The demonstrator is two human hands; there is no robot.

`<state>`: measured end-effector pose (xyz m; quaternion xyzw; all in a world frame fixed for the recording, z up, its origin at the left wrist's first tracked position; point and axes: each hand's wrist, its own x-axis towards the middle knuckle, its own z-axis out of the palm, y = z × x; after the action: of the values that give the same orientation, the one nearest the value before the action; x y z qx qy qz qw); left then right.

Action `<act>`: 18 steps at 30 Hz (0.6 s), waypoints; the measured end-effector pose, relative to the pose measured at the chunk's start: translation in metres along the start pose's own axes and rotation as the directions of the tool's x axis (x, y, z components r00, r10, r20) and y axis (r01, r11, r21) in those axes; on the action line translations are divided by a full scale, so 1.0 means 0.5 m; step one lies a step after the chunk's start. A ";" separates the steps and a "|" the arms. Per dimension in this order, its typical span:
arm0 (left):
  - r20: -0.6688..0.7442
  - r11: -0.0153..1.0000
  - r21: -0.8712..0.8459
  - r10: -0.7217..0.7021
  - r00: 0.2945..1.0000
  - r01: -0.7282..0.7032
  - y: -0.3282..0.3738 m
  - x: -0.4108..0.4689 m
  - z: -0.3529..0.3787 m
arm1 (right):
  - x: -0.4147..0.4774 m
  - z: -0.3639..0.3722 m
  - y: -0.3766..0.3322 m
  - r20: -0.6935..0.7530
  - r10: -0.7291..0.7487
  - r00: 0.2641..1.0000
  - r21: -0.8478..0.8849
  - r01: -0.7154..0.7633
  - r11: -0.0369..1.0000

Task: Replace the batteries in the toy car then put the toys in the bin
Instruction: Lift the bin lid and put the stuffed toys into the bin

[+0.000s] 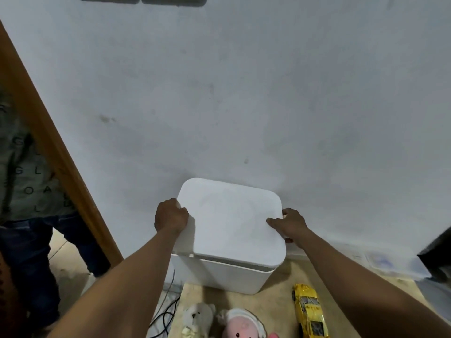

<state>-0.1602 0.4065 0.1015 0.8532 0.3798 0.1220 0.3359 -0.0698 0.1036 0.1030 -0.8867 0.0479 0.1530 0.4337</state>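
Observation:
A white bin stands against the wall at the back of a tan table. Its white lid is tilted, with the near edge lifted off the bin's rim. My left hand grips the lid's left edge and my right hand grips its right edge. A yellow toy car lies on the table in front of the bin, to the right. A white plush toy and a pink doll lie at the near edge.
A person in a grey printed shirt and dark jeans stands at the left behind a wooden door frame. Black cables hang beside the table's left edge. Papers and a dark object sit at the right.

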 end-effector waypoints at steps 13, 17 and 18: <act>0.131 0.958 0.055 0.272 0.953 -0.281 0.200 -0.255 0.159 | -0.118 -0.294 0.210 -0.263 -0.051 0.963 -0.129 0.017 0.992; 0.283 0.947 -0.021 0.313 0.907 -0.320 0.274 -0.403 0.285 | -0.148 -0.410 0.374 -0.371 0.120 0.921 -0.084 -0.162 0.983; 0.325 0.939 -0.022 0.330 0.886 -0.342 0.290 -0.445 0.317 | -0.153 -0.439 0.423 -0.389 0.165 0.907 -0.070 -0.207 0.976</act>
<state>-0.1562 0.0975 0.0906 0.9203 0.1683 0.0299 0.3519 -0.1380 -0.2032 0.0941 -0.9132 0.2072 0.0213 0.3503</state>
